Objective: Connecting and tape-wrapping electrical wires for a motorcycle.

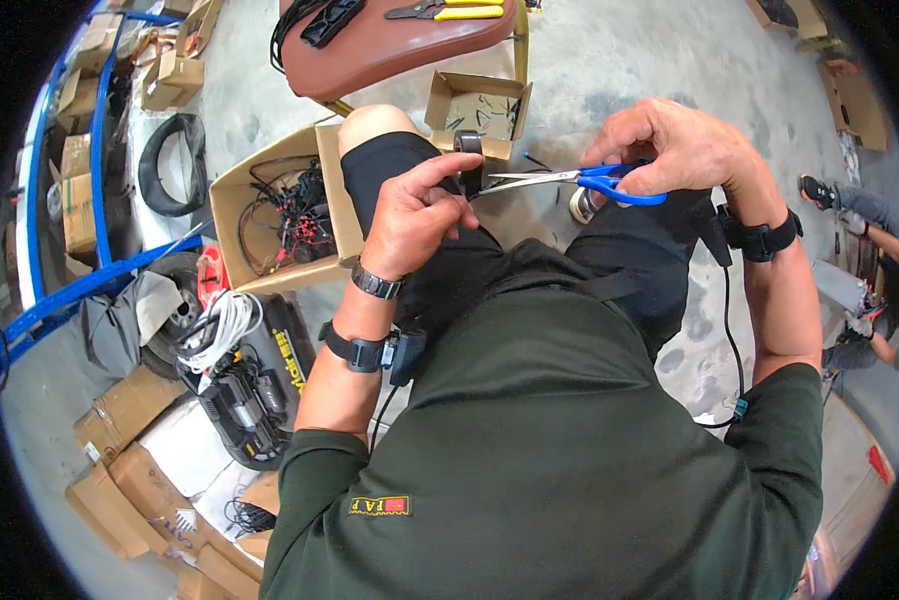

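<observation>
My right hand (684, 150) is closed around the blue handles of a pair of scissors (609, 184). Their slim metal blades, slightly apart, point left toward my other hand, above my lap. My left hand (424, 212) has its fingers curled, the index finger reaching out against a roll of black tape (467, 143). A dark strip hangs below the roll, close to the scissor tips. Part of the left hand's grip is hidden, and whether the blades touch the strip is hard to see.
An open carton of tangled cables (304, 215) stands left of my knee. Ahead are a small box of scraps (481, 112) and a brown stool (399, 45) bearing yellow-handled strippers (449, 10). A black compressor (244, 400) is at lower left. Another person's arm (884, 245) shows far right.
</observation>
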Available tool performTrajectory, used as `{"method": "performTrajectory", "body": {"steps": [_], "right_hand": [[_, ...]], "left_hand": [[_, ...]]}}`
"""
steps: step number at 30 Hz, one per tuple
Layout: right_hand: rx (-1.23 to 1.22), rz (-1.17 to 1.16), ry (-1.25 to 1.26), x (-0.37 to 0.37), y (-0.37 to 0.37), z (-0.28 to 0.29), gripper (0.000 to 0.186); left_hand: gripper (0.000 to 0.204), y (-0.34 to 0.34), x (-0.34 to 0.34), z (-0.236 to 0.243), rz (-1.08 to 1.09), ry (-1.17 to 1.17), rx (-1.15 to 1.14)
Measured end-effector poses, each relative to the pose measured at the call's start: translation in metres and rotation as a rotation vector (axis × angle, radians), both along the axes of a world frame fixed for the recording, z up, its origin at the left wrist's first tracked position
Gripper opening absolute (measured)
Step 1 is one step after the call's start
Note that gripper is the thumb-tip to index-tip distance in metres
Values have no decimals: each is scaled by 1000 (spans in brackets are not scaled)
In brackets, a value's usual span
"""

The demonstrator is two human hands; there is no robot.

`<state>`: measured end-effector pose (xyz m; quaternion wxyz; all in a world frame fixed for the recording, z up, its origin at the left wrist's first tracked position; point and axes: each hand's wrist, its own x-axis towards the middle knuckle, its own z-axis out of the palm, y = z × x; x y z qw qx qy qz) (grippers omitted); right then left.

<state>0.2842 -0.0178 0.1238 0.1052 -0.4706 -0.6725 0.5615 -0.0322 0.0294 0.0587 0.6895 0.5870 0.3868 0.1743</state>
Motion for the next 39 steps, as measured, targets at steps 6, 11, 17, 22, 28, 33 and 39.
{"method": "performTrajectory", "body": {"steps": [6, 11, 17, 22, 28, 33, 39], "right_hand": [[-232, -54, 76, -1, 1, -9, 41], [-221, 29, 119, -4, 2, -16, 36], [-282, 83, 147, -11, 3, -23, 37], [-436, -11, 227, -7, -1, -34, 42], [-473, -74, 379, -11, -14, -58, 40], [-549, -70, 377, -14, -22, -73, 41], [-606, -157, 423, -15, -37, -83, 44]], "left_hand": [[46, -17, -1, -4, -14, -100, 66], [46, -26, -6, -8, -49, -162, 33], [48, -29, -7, -1, -120, -173, -7], [48, -32, -9, -3, -113, -211, -55], [48, -35, -7, -5, -70, -226, -128], [48, -33, -7, -4, -73, -222, -236], [47, -30, -7, -5, -91, -190, -266]]}}
